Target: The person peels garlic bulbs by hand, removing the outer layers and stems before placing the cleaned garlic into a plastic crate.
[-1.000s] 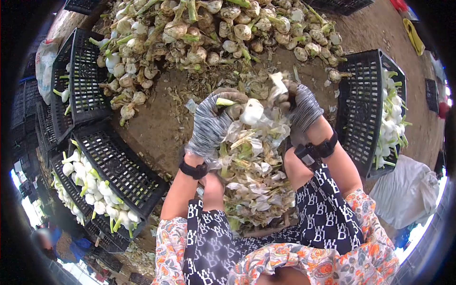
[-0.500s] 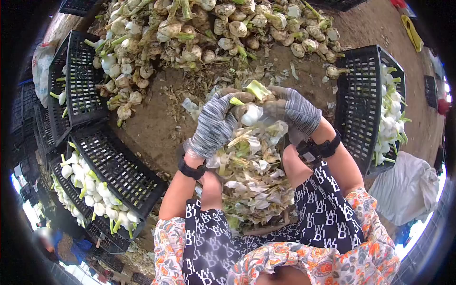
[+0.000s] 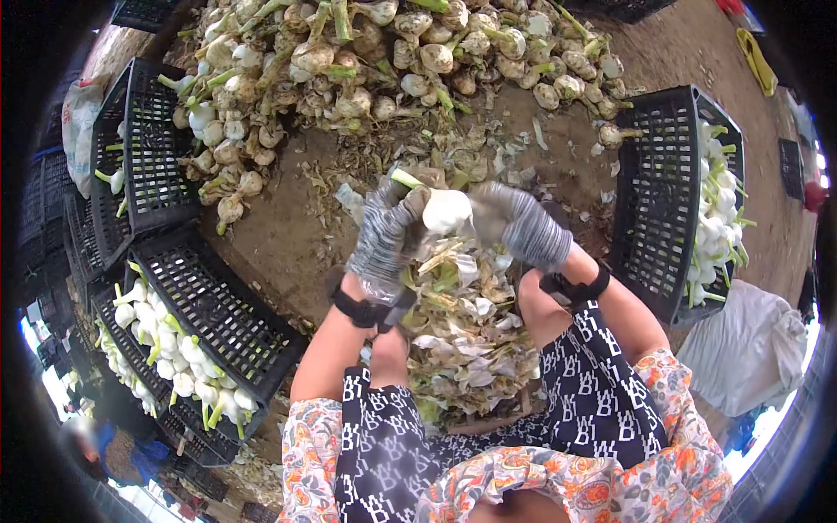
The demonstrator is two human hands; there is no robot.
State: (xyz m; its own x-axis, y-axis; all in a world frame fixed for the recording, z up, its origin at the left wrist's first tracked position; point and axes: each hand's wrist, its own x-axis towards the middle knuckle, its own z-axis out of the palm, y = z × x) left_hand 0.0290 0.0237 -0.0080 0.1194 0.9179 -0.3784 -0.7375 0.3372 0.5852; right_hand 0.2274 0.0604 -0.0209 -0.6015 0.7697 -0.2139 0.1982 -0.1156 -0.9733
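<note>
Garlic bulb (image 3: pixel 447 212), round, white, green-stemmed, slanted forward-left: clamped by grey-knit-gloved left hand (image 3: pixel 381 228); matching right hand (image 3: pixel 534 228) hovered beside, fingers too blurred to tell.

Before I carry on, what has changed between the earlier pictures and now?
The pale scrap between the hands is out of sight. The left hand has shifted slightly left with its white bulb, never letting go. The right hand has come down nearer the knees; its blurred fingers hide whether it grips. The crates and bulb pile stayed put.
</note>
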